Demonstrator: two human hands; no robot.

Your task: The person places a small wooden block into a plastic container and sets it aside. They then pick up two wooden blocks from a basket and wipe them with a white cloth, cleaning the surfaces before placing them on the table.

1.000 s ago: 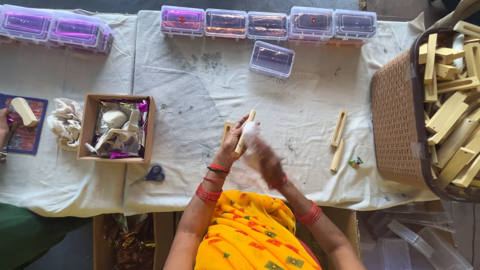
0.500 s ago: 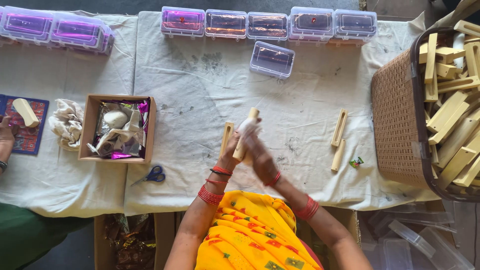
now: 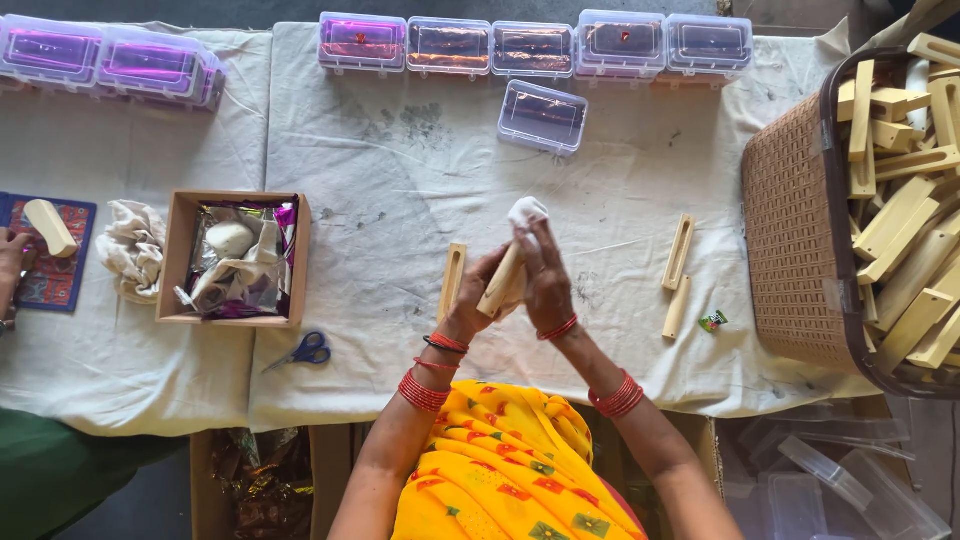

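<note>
My right hand (image 3: pixel 548 285) covers most of the wooden stick (image 3: pixel 499 283) and the lower part of the white cloth (image 3: pixel 526 212), so my grip on them stays unclear. The basket (image 3: pixel 790 240) runs off the right edge. Another person's hand (image 3: pixel 12 262) is cut by the left edge. The small green thing (image 3: pixel 712 321) is too tiny to identify.

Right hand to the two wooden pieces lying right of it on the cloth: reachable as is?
Probably yes, once freed. The right hand now presses a white cloth on the wooden stick held by the left hand. The two wooden pieces lie close by, with bare cloth between.
</note>
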